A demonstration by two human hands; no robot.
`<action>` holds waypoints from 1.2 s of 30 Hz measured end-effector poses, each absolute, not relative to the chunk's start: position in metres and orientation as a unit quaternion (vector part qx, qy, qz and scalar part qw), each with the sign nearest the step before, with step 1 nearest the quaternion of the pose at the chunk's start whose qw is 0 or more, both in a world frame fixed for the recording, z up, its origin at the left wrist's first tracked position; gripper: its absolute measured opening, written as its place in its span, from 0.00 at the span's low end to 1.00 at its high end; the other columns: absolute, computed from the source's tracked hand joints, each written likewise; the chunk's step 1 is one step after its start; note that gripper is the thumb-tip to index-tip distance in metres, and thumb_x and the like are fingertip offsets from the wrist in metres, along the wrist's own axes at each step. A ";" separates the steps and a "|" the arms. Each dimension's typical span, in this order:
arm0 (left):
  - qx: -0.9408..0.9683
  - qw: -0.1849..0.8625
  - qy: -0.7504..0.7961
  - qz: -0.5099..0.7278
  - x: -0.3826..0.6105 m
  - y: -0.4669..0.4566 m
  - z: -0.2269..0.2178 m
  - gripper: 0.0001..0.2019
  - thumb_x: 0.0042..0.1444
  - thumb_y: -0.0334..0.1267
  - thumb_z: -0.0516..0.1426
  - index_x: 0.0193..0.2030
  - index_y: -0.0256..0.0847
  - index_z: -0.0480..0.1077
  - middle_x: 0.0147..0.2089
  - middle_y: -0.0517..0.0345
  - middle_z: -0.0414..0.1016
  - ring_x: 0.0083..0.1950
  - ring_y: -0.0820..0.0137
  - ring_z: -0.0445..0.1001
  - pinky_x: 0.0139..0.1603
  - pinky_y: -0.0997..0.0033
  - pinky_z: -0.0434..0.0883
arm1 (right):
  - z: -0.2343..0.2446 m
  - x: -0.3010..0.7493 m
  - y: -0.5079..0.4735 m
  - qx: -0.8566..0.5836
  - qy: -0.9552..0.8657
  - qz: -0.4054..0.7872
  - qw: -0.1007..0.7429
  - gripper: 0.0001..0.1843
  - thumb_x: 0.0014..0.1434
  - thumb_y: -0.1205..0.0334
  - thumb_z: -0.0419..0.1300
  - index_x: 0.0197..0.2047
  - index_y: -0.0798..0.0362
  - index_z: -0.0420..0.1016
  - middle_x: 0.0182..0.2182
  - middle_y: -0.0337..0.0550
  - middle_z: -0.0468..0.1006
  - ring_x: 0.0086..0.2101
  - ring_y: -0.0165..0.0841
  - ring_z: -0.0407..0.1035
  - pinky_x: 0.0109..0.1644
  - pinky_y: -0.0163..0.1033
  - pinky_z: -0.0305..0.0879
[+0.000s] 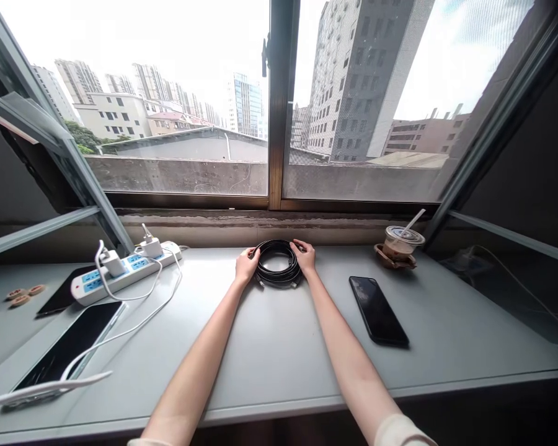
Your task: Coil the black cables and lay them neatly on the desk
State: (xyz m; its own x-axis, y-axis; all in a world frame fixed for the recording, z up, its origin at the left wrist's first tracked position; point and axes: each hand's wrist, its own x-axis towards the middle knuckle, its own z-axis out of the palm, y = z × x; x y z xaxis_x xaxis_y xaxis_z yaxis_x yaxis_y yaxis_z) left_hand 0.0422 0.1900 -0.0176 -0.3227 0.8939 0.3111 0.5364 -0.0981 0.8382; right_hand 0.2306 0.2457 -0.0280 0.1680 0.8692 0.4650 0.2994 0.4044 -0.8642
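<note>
Cream sleeve cuffs (402, 432) sit closest to my viewpoint, and from them both forearms (214, 341) reach over the grey table (279, 359) to a coil of black cable (279, 277), lying near the far edge below the window (276, 142). On my feed the left hand (247, 265) is narrowed on the coil's left side, thumb over the loops, and the right hand (304, 255) pinches its upper right side; the fingertips underneath are hidden from me. Holding opposite sides, I judge, keeps the stacked loops together and stops the ring springing apart. Two cable ends (294, 285) poke out at the near side, uncovered by either hand. Over on the left, a white power strip (134, 271) carries two chargers (113, 264), and a white cord (137, 329) trails across a phone (69, 341), probably laid there to stay near the sockets. Off right, a black phone (379, 311) lies flat and a drink cup (398, 243) stands in a brown holder (394, 259), perhaps set aside so the arms don't knock them.
</note>
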 end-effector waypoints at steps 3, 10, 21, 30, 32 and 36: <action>0.553 0.183 0.648 0.491 0.042 0.190 -0.018 0.12 0.60 0.42 0.54 0.44 0.35 0.69 0.45 0.52 0.72 0.46 0.67 0.71 0.50 0.58 0.69 | -0.022 0.230 0.231 -0.500 -0.589 0.180 0.609 0.15 0.55 0.57 0.57 0.42 0.56 0.75 0.41 0.49 0.68 0.40 0.34 0.65 0.50 0.45 0.63; 0.561 0.179 0.645 0.487 0.042 0.189 -0.019 0.13 0.60 0.42 0.53 0.45 0.35 0.69 0.46 0.51 0.71 0.46 0.67 0.71 0.49 0.59 0.70 | -0.003 0.218 0.137 -0.426 -0.683 0.122 0.581 0.15 0.54 0.67 0.53 0.42 0.49 0.76 0.42 0.48 0.65 0.45 0.39 0.62 0.56 0.49 0.56; 0.564 0.178 0.639 0.493 0.042 0.189 -0.017 0.13 0.60 0.42 0.53 0.44 0.35 0.69 0.45 0.52 0.72 0.47 0.67 0.71 0.50 0.57 0.68 | 0.001 0.422 0.049 -0.471 -0.767 0.003 0.436 0.25 0.56 0.58 0.53 0.58 0.42 0.60 0.45 0.46 0.73 0.46 0.42 0.68 0.53 0.49 0.59; 0.556 0.172 0.651 0.487 0.042 0.191 -0.016 0.13 0.59 0.43 0.54 0.43 0.35 0.70 0.44 0.52 0.73 0.46 0.67 0.72 0.51 0.57 0.67 | -0.024 0.475 0.053 -0.492 -0.803 0.035 0.334 0.31 0.56 0.55 0.51 0.62 0.44 0.49 0.52 0.46 0.70 0.54 0.44 0.61 0.56 0.50 0.50; 0.554 0.173 0.652 0.488 0.042 0.192 -0.015 0.13 0.58 0.42 0.54 0.43 0.35 0.70 0.44 0.51 0.74 0.47 0.66 0.72 0.52 0.58 0.67 | -0.022 0.473 0.053 -0.486 -0.815 0.038 0.313 0.31 0.55 0.55 0.52 0.62 0.44 0.50 0.50 0.46 0.71 0.53 0.43 0.61 0.57 0.50 0.50; 0.551 0.172 0.653 0.490 0.043 0.192 -0.014 0.14 0.56 0.42 0.52 0.43 0.36 0.72 0.45 0.48 0.75 0.48 0.62 0.72 0.51 0.64 0.66 | -0.018 0.471 0.054 -0.495 -0.819 0.049 0.285 0.30 0.57 0.55 0.51 0.62 0.44 0.49 0.50 0.45 0.71 0.53 0.42 0.62 0.58 0.50 0.49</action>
